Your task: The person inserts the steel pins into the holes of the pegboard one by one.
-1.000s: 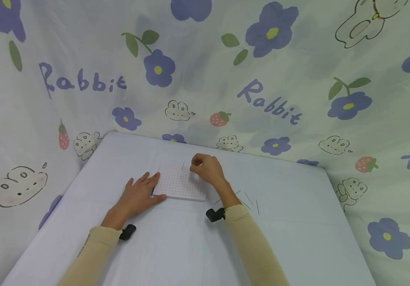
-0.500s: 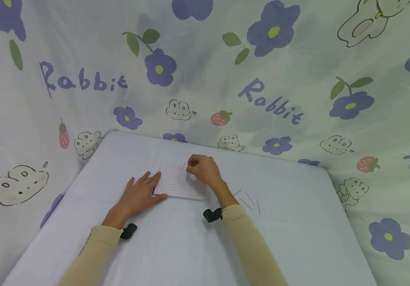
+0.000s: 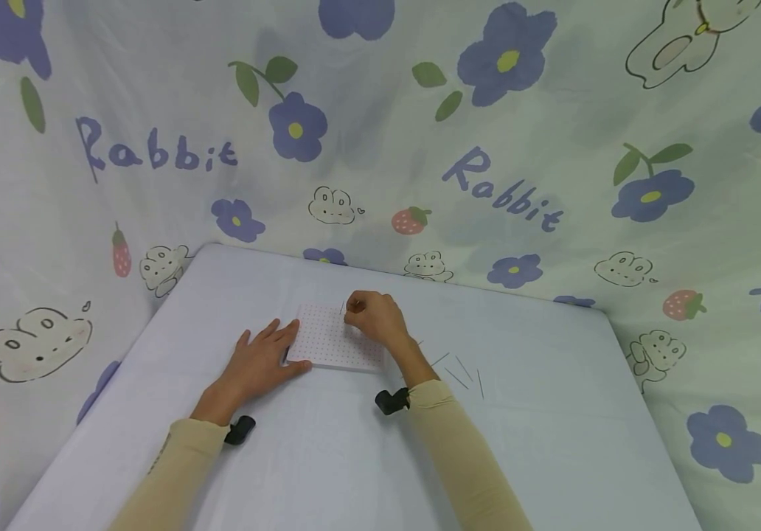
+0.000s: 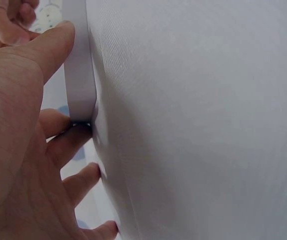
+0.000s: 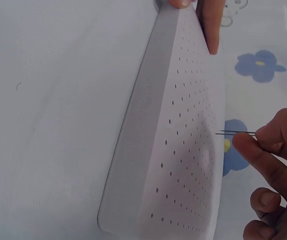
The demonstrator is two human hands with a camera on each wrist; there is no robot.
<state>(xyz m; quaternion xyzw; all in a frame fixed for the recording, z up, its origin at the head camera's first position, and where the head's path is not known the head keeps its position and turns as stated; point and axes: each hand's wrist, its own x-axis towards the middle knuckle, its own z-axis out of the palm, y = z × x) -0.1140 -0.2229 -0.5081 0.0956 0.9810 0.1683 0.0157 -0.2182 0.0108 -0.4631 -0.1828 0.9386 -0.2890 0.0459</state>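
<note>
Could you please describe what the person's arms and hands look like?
The left sleeve and right sleeve are beige, ending near the wrists; the left bears a dark marking too small to read. A black device shows at each wrist. Neither the left hand nor right hand wears a glove.

Head view: bare right grip (image 3: 375, 317) hiding one far corner of the white perforated rectangular board (image 3: 319, 338), beige fabric sleeves (image 3: 476, 461) cut off below!

Board (image 3: 323, 341) on tbl (image 3: 540, 450), pins (image 3: 456, 378) R of board, also on tbl, cloth (image 3: 367, 162) behind tbl
</note>
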